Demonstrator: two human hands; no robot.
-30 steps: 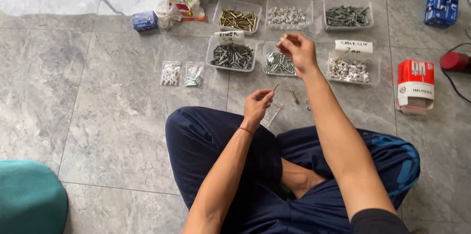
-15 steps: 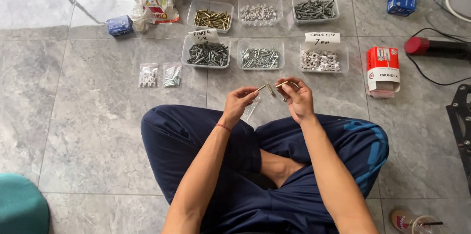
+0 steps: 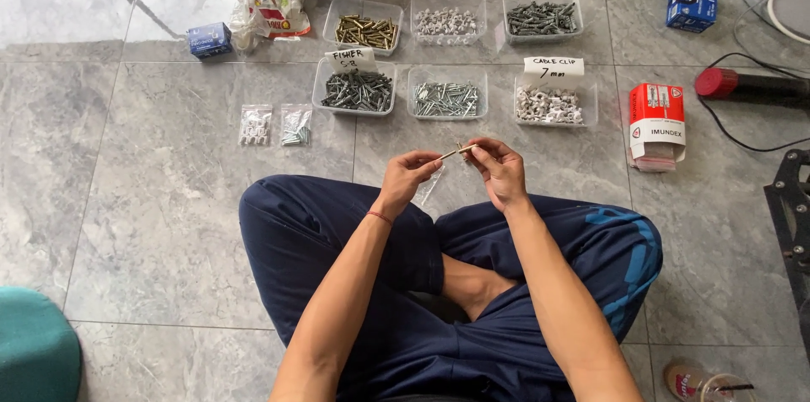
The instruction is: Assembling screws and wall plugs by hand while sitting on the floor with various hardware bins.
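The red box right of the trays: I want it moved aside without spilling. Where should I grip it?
Grip the red box across its two long sides near the middle, coming from above. It lies flat on the floor, apparently with a flap open at its near end, so keep it level. The tray stands apart on its left.

A single camera sits on the person's head and looks steeply down over crossed legs [image 3: 439, 284] onto the grey tiled floor [image 3: 143, 199]. It faces forward, away from the body, so the forearms rise from the bottom edge and the hands meet near the middle, close to the lens. The rows of clear trays [image 3: 445, 102] lie farther off, toward the top edge.
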